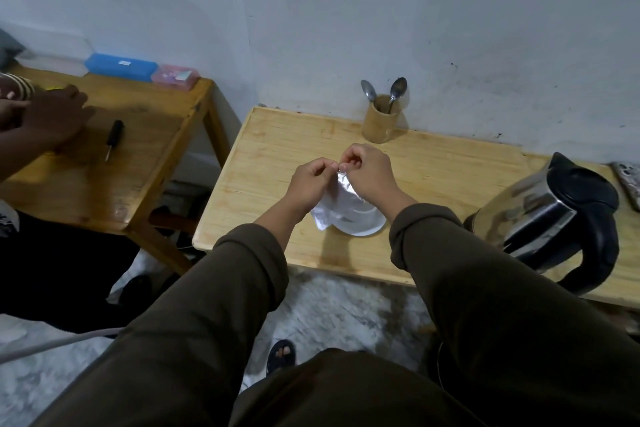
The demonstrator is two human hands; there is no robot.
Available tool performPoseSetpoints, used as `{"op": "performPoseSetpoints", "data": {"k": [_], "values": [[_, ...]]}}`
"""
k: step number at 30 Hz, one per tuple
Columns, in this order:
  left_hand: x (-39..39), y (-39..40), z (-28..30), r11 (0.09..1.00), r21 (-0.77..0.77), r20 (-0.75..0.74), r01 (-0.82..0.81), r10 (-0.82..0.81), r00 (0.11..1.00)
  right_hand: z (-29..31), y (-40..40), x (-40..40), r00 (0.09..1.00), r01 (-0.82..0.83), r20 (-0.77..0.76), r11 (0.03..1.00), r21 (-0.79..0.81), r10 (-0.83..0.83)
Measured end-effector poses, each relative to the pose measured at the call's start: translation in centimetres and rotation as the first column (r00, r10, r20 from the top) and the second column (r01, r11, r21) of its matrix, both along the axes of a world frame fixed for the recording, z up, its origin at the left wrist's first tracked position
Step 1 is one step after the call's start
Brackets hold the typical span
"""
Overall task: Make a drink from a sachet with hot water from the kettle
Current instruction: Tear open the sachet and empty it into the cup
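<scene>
Olive-brown sleeves reach over the near edge of the wooden bench (277,135). Left hand (308,180) and right hand (369,172) meet above mid-bench, thumb and fingertips of each pinched on the top edge of a silver foil sachet (344,184); remaining fingers curled. Sachet hangs directly over a white cup (360,222), with white crumpled material beside the cup's left rim. No print legible on the sachet. Steel kettle (554,218) with black lid and handle stands at the bench's right end, near the front edge. Wooden holder (381,123) with two spoons (396,88) stands at the far edge against the wall. No readable writing anywhere.
</scene>
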State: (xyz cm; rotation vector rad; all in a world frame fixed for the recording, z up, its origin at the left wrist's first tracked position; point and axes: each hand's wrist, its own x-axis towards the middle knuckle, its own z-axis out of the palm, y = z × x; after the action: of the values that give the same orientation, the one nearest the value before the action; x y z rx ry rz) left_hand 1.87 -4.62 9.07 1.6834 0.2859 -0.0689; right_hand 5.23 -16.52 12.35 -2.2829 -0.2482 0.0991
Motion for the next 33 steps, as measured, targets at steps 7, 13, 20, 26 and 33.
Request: {"op": "performPoseSetpoints", "data": {"k": [7, 13, 20, 26, 33], "values": [[0.6, 0.1, 0.9, 0.996, -0.056, -0.070, -0.064, 0.060, 0.996, 0.6, 0.9, 0.2, 0.996, -0.019, 0.081, 0.998, -0.062, 0.024], [1.1, -0.6, 1.2, 0.987, -0.117, -0.162, -0.111, 0.091, 0.982, 0.7, 0.6, 0.2, 0.991, -0.055, 0.117, 0.995, -0.080, 0.064], [1.1, -0.4, 0.8, 0.982, -0.115, -0.204, -0.149, 0.123, 0.971, 0.3, 0.5, 0.0, 0.983, -0.160, 0.080, 0.983, -0.093, 0.168], [1.1, -0.3, -0.6, 0.970, -0.107, -0.221, -0.218, 0.191, 0.957, 0.6, -0.2, -0.3, 0.978, -0.206, -0.005, 0.975, -0.083, 0.207], [1.7, 1.0, -0.9, 0.929, -0.046, -0.245, -0.368, 0.347, 0.905, 1.0, -1.4, -1.2, 0.958, -0.284, -0.078, 0.955, -0.084, 0.277]]}}
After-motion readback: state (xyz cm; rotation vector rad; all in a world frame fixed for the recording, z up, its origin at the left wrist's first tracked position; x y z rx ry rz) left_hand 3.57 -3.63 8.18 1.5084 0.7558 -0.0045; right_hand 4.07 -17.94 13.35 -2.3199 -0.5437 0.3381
